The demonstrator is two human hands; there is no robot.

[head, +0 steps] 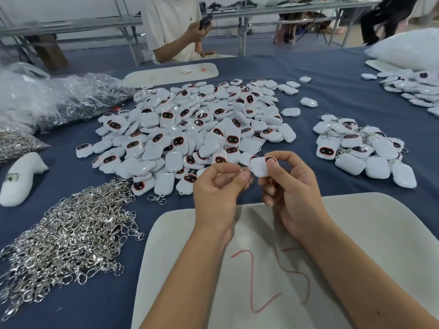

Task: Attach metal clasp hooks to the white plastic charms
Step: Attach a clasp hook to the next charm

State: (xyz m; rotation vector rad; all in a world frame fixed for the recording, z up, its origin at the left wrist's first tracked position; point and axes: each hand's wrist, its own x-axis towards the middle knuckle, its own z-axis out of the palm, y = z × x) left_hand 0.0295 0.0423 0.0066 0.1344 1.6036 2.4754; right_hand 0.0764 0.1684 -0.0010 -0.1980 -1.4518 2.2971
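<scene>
While left hand [215, 186] pinches clasp [240, 173], charm [261, 167] touches.

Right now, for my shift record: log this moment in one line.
left hand: pinches clasp hook | right hand: holds white charm | step: attaching

an assembly workshop — heaped white charms [190, 129], piled metal clasp hooks [66, 238], long folding worktables [71, 27] behind.

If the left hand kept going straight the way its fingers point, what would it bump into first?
Most likely the white charm pinched in the right hand. The left hand pinches a metal clasp whose tip is already at the charm's edge, though depth is hard to judge.
</scene>
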